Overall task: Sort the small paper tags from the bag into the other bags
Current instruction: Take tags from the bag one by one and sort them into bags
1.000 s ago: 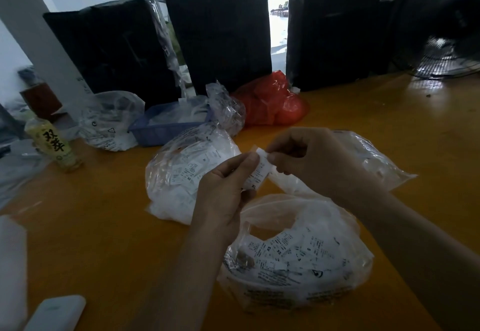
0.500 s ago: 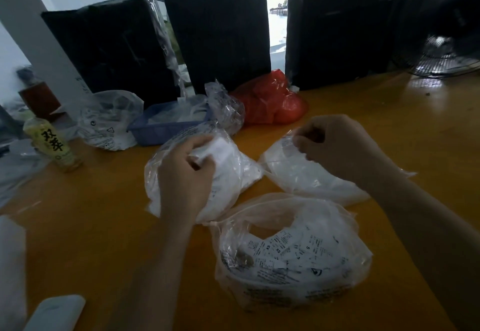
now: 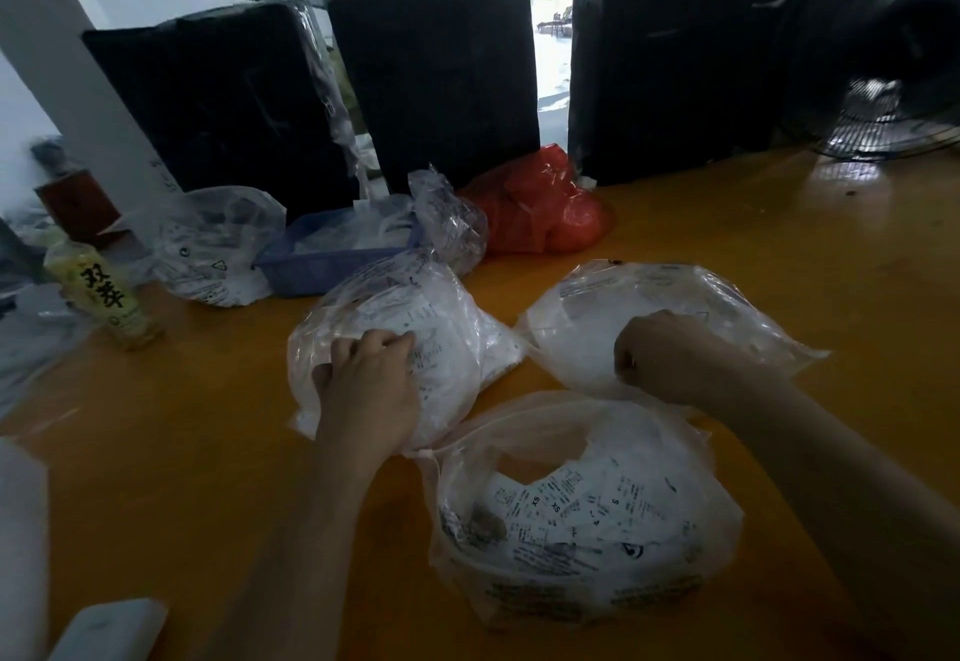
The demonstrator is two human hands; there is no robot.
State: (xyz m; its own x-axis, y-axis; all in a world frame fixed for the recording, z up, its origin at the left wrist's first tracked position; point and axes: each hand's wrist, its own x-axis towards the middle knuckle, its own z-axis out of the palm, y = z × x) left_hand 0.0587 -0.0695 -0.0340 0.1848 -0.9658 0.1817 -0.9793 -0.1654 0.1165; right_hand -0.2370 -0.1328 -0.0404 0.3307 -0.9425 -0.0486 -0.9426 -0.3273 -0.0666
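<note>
Three clear plastic bags lie on the orange table (image 3: 779, 245). The nearest bag (image 3: 582, 520) is open and holds several printed paper tags marked XS and S. My left hand (image 3: 369, 385) rests on top of the left bag (image 3: 441, 328), which is full of white tags. Its fingers are loosely bent at the bag's mouth, and no tag shows in them. My right hand (image 3: 670, 354) is curled into a fist over the near edge of the right bag (image 3: 597, 328). Nothing is visible in that fist.
A blue tray (image 3: 311, 265), a crumpled clear bag (image 3: 452, 224), a red bag (image 3: 540, 208) and another clear bag (image 3: 218, 245) sit behind. A yellow bottle (image 3: 104, 297) stands at left. Black wrapped boxes (image 3: 441, 73) line the back, a fan (image 3: 883, 104) at far right.
A second ago both hands pinched one tag above the near bag. They then parted: the left hand went to the left bag, the right hand to the right bag, and both have lowered since.
</note>
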